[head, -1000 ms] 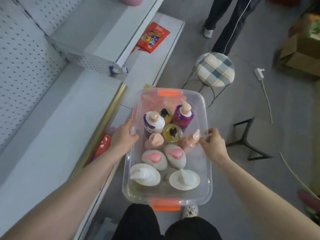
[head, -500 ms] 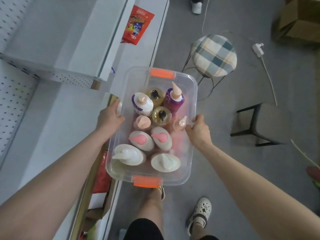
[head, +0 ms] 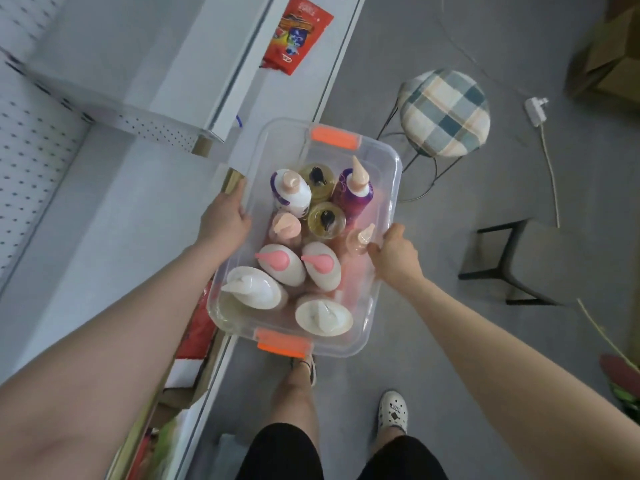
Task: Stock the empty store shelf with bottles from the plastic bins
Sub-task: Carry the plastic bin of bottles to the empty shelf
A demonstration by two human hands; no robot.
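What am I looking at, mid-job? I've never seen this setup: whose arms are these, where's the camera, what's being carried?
No machine here: these are a person's bare arms, filmed by one wide-angle camera worn on their head, looking down. The left hand and the right hand each grip a long side of a clear plastic bin with orange latches, held above the floor. About ten pump and squeeze bottles stand inside. The white shelf is on the left; a red packet lies on the shelving further ahead. A plaid stool stands on the floor.
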